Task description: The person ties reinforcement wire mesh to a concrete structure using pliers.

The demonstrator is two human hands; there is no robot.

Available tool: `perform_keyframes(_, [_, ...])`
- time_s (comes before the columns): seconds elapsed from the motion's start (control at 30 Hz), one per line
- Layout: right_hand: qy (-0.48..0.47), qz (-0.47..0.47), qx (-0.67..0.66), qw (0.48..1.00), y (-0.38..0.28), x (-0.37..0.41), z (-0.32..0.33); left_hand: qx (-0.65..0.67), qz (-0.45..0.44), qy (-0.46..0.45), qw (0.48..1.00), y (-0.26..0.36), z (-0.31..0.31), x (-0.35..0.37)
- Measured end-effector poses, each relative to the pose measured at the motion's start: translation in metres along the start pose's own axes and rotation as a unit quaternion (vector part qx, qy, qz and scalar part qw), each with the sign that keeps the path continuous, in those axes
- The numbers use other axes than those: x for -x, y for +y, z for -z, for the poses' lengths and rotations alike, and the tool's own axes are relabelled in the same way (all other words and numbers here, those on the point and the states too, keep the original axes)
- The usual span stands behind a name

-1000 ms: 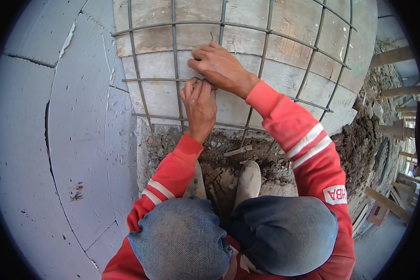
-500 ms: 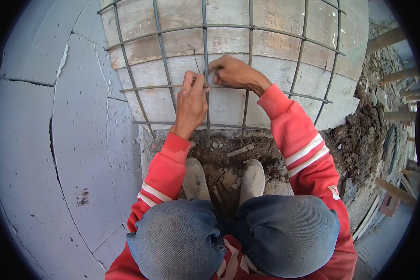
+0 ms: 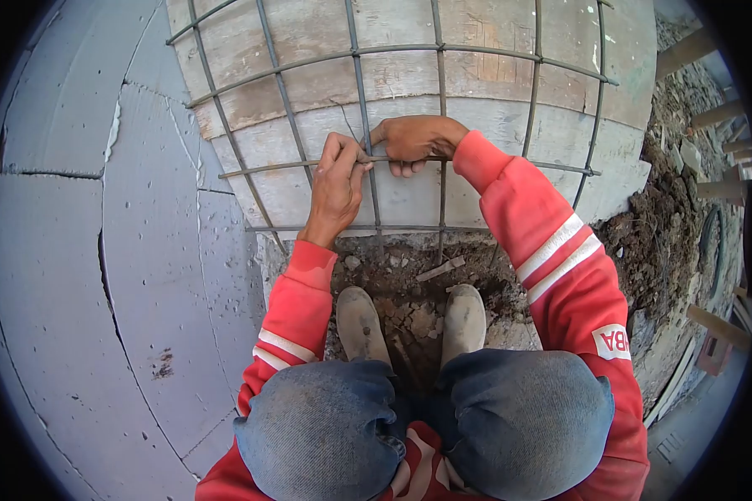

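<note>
A steel rebar grid (image 3: 360, 83) stands in front of weathered boards. My left hand (image 3: 336, 188) is closed in a pinch just left of a bar crossing, on the lower middle horizontal bar. A thin tie wire (image 3: 343, 112) sticks up from its fingertips beside the vertical bar. My right hand (image 3: 418, 140) comes from the right, with its fingers curled over the same horizontal bar. Its index finger and thumb side reach to the crossing, close to the left fingertips. What those right fingers hold is hidden.
Wooden boards (image 3: 493, 121) back the grid. Large grey blocks or panels (image 3: 50, 267) lie at left, with gaps between them. Loose soil (image 3: 656, 225) and wooden posts (image 3: 718, 330) are at right. My boots (image 3: 464, 321) stand on dirt below the grid.
My right hand has rolled over, its back now turned up and its fingers hooked down over the horizontal bar. My left hand keeps its pinch at the crossing. The view has shifted slightly.
</note>
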State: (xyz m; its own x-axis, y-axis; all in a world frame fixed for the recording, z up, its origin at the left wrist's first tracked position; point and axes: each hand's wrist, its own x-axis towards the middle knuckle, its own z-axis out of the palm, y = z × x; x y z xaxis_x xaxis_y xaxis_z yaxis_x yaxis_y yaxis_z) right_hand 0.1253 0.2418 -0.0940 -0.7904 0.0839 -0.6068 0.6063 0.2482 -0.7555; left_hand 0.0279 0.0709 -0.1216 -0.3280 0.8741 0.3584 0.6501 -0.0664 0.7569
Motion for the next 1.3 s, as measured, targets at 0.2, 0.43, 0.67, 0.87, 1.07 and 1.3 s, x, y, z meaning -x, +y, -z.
perform_keyframes(0.2, [0.227,0.059,0.419,0.877,-0.009,0.011,-0.023,-0.022,-0.018,0.008,1.000,0.000,0.000,0.000])
perform_keyframes(0.43, [0.373,0.193,0.557,0.716,-0.006,0.039,-0.039,0.001,-0.015,0.024,1.000,-0.004,0.000,0.003])
perform_keyframes(0.67, [0.335,0.402,0.605,0.600,0.010,0.028,-0.017,0.005,-0.020,0.046,0.999,-0.003,0.000,0.004])
perform_keyframes(0.87, [0.293,0.372,0.640,0.605,0.015,0.031,-0.015,-0.010,-0.005,0.062,0.998,-0.004,0.000,0.006])
perform_keyframes(1.07, [0.311,0.412,0.621,0.590,0.023,0.024,-0.011,0.027,0.011,0.055,0.998,-0.009,0.004,0.004])
perform_keyframes(1.3, [0.289,0.386,0.628,0.611,0.011,0.028,-0.012,0.038,-0.003,0.063,0.997,-0.015,0.006,0.003])
